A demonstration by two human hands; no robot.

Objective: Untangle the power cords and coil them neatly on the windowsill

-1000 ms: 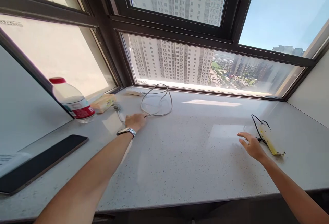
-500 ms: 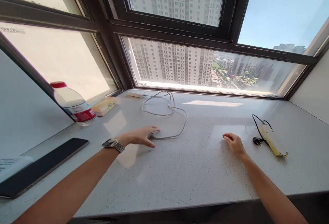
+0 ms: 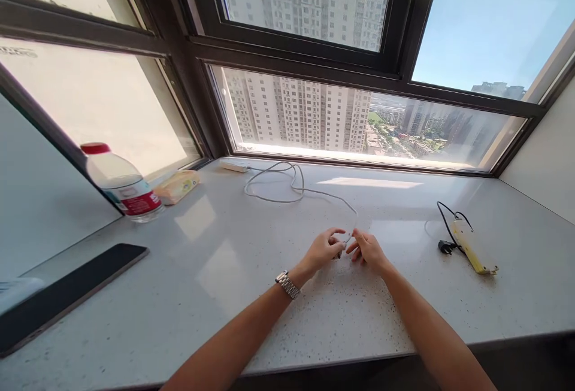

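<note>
My left hand (image 3: pixel 326 248), with a metal-banded watch on its wrist, is closed around the plug end of a grey power cord (image 3: pixel 332 194); the fingers hide most of the plug. My right hand (image 3: pixel 367 248) meets it from the right, fingers bent and pinching the cord just behind the plug. Both hands are a little above the white speckled counter (image 3: pixel 278 271). From them the cord runs back in loose loops to a white power strip (image 3: pixel 234 167) by the window.
A yellowed, box-like device (image 3: pixel 469 244) with a black cord and black plug (image 3: pixel 446 247) lies at right. On the left are a red-capped bottle (image 3: pixel 135 196), a tissue pack (image 3: pixel 177 186), a dark flat slab-like device (image 3: pixel 74 295) and a white object (image 3: pixel 18 292). Window frames border the back.
My left hand has carried the cord's plug end rightward. My right hand has moved left to join it at the cord. The view has shifted slightly.
</note>
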